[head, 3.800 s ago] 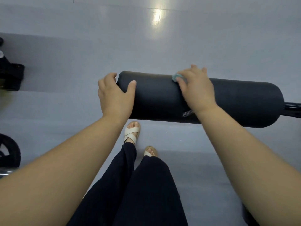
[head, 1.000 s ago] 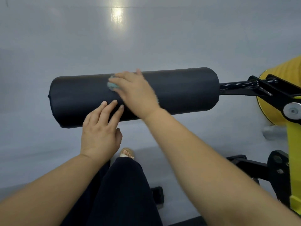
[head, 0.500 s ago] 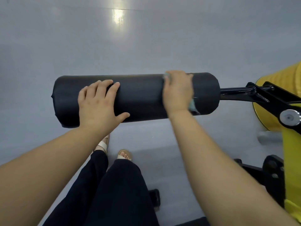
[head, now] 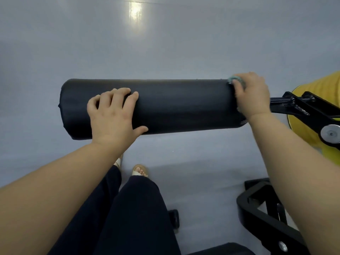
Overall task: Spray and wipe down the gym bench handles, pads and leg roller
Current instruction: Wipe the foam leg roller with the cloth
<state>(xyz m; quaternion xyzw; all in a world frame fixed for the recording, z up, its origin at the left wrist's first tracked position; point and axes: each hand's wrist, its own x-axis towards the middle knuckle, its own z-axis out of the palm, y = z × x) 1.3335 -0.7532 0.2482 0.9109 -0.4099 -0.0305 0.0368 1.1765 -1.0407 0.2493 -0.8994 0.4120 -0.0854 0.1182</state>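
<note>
A black padded leg roller (head: 176, 105) lies horizontally across the middle of the view. My left hand (head: 114, 116) rests flat on its left part, fingers spread over the top, thumb along the lower side. My right hand (head: 252, 94) covers the roller's right end and presses a small teal cloth (head: 234, 79) against it; only a bit of cloth shows above my fingers. A black metal arm (head: 294, 105) joins the roller to the bench on the right.
A yellow bench part (head: 320, 89) and a silver pivot bolt (head: 331, 133) sit at the right edge. Black frame tubing (head: 265, 221) runs along the floor at lower right. My legs and sandalled feet (head: 139, 172) stand below the roller on grey floor.
My right hand has slid the cloth rightward along the roller, from the middle to its right end. My left hand moved up onto the roller's left part and stays there.
</note>
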